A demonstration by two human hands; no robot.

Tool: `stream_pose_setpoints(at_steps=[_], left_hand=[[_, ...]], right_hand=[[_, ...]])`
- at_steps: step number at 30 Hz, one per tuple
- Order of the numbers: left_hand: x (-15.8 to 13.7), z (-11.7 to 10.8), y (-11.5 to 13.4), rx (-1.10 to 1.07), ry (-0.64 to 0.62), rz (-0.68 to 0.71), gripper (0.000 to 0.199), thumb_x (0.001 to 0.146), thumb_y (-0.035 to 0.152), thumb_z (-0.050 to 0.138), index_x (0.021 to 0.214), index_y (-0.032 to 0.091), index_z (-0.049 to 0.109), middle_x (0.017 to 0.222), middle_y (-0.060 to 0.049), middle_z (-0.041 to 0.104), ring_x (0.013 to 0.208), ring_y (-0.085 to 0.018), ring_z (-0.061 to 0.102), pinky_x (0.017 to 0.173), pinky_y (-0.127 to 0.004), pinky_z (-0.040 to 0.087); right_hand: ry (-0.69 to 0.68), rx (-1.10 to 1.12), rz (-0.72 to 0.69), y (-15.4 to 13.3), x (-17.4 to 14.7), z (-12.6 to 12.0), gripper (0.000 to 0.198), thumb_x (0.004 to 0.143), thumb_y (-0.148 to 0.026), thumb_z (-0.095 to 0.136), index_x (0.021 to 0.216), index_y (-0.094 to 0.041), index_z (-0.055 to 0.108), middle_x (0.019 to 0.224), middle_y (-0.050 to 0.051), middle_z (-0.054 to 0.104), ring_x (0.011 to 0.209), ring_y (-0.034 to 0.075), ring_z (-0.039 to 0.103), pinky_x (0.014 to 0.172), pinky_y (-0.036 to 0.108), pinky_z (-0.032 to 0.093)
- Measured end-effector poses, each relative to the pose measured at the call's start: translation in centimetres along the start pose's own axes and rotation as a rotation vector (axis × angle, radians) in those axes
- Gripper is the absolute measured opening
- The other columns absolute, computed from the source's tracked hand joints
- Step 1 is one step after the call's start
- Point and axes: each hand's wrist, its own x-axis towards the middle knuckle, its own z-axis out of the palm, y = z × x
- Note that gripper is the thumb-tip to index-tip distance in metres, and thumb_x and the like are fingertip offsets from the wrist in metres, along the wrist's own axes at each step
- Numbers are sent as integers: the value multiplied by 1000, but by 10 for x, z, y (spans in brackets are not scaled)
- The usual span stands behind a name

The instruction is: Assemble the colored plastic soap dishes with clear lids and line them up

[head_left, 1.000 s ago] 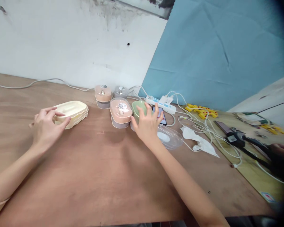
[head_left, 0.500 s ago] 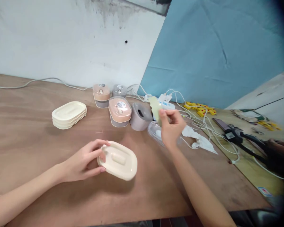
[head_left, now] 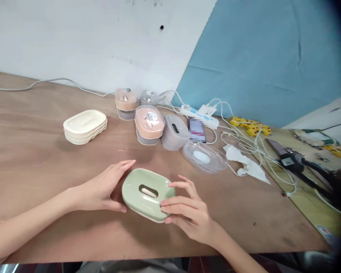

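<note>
A pale green oval soap-dish tray [head_left: 136,181] lies over a cream oval base [head_left: 147,217], whose raised middle shows through the slot. My right hand [head_left: 189,210] grips the green tray at its right end, fingers on top and thumb by the edge. At the other end is my left hand [head_left: 104,189], fingers stretched and thumb apart, holding nothing. Behind it, to the left, stands a stack of several cream bases [head_left: 85,127].
Peach and grey boxes with clear lids [head_left: 150,123], a grey slotted container [head_left: 174,132] and a clear plastic lid [head_left: 206,157] stand toward the back. On the right are a power strip [head_left: 199,116], tangled white cables, a crumpled tissue [head_left: 246,163] and yellow pieces [head_left: 251,127].
My right hand has brought the green tray down from the right onto the cream base. My left hand has let go of the base. The view has tilted downward.
</note>
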Motion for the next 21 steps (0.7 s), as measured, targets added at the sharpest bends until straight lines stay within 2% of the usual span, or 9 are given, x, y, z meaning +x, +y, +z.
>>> stream_pose_setpoints(at_steps=[7, 12, 17, 21], left_hand=[[3, -1, 4, -14, 8, 87, 105, 74, 31, 77, 150, 34, 5, 151, -12, 35, 134, -35, 38, 108, -54, 35], [3, -1, 8, -6, 23, 86, 96, 78, 32, 74, 149, 34, 10, 147, -12, 41, 129, -34, 43, 107, -53, 35], [4, -2, 11, -7, 9, 94, 91, 80, 38, 73, 148, 34, 13, 148, -11, 41, 132, -33, 39, 109, -52, 32], [1, -13, 25, 84, 67, 166, 78, 84, 40, 66, 148, 34, 21, 153, -10, 33, 140, -35, 29, 111, -54, 30]], right_hand=[[-52, 3, 43, -3, -1, -3, 6, 86, -24, 67, 91, -23, 65, 88, 1, 77, 109, 24, 61, 105, 51, 37], [-69, 12, 66, -4, -5, -8, 9, 87, -23, 65, 96, -23, 66, 88, 3, 76, 109, 25, 62, 101, 52, 45], [-92, 124, 104, -6, -10, -4, 11, 86, -16, 64, 97, -19, 65, 95, 7, 75, 108, 22, 63, 92, 39, 56], [-93, -17, 63, -14, -9, -12, 23, 87, -24, 61, 110, -23, 64, 107, 9, 72, 115, 27, 61, 101, 50, 51]])
